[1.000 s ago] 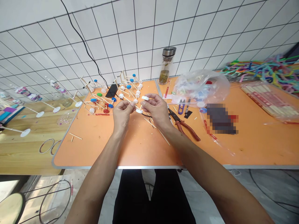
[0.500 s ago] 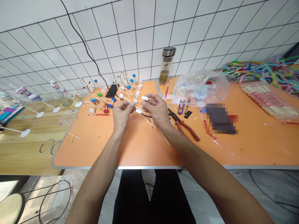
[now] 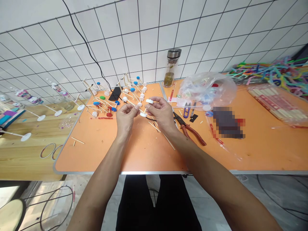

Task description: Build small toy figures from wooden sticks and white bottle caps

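Note:
My left hand [image 3: 125,117] and my right hand [image 3: 160,114] are held together above the orange table [image 3: 96,150]. The right fingertips pinch a white plastic cap [image 3: 149,101]. The left fingertips pinch a thin wooden stick [image 3: 136,108] that runs toward a second white cap [image 3: 143,114] between my hands. Just beyond my left hand stands a wooden stick model [image 3: 133,91] with white and blue caps. Another stick model [image 3: 101,106], with blue, green and red caps, lies further left.
Red-handled pliers [image 3: 192,134] and small blue-handled snips [image 3: 187,110] lie right of my hands, near a clear plastic bag [image 3: 207,90]. A glass bottle [image 3: 171,68] stands at the wall. Colourful pipe cleaners [image 3: 269,73] lie at far right.

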`<state>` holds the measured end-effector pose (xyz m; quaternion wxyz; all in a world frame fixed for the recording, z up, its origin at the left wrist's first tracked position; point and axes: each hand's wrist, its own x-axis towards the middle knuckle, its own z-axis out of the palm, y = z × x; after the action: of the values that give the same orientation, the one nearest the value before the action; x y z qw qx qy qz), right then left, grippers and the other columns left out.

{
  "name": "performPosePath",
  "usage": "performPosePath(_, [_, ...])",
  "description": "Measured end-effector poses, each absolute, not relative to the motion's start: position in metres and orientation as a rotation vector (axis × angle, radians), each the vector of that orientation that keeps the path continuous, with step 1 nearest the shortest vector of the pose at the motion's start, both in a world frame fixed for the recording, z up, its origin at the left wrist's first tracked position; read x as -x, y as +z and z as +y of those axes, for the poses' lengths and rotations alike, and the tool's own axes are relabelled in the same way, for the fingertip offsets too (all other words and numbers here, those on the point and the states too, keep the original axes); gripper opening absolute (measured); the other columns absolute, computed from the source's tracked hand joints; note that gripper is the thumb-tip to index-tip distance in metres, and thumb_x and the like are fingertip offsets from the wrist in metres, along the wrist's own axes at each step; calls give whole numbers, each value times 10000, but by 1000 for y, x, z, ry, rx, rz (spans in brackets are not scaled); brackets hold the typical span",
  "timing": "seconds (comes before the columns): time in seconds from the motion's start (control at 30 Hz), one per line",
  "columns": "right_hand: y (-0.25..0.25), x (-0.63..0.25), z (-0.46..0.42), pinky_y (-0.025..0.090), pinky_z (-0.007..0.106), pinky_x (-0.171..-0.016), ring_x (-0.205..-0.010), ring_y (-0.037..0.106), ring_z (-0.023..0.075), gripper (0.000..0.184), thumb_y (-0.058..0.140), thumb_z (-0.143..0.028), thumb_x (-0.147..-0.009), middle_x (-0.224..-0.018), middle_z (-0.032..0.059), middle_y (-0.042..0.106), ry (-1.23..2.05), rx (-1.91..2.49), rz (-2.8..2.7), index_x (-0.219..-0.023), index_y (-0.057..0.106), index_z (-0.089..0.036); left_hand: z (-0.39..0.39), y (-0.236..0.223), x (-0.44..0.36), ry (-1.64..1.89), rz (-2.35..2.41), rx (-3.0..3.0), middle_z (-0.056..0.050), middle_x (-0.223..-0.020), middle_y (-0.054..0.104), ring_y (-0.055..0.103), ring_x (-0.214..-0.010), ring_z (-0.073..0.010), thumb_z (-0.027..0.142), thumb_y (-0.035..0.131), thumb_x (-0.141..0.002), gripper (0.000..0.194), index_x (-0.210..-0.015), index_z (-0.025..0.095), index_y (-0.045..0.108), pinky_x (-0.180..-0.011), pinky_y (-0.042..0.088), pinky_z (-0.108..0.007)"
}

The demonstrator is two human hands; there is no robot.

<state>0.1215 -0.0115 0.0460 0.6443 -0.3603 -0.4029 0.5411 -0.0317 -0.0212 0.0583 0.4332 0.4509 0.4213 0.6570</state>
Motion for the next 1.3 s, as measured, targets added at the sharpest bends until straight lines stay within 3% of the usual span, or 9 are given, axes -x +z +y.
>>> performPosePath(1.3, [45,-121,-11,575,264,-707,-717,701,116,531,1020,-432,-676,-857,-50,781,1233,797,-923,-1073,715,-256,-21,58,32,1635,1049,-1136,-14,-722,730,682,-679,-122,551,1070,-644,503,-765,175,759,-677,540,-246])
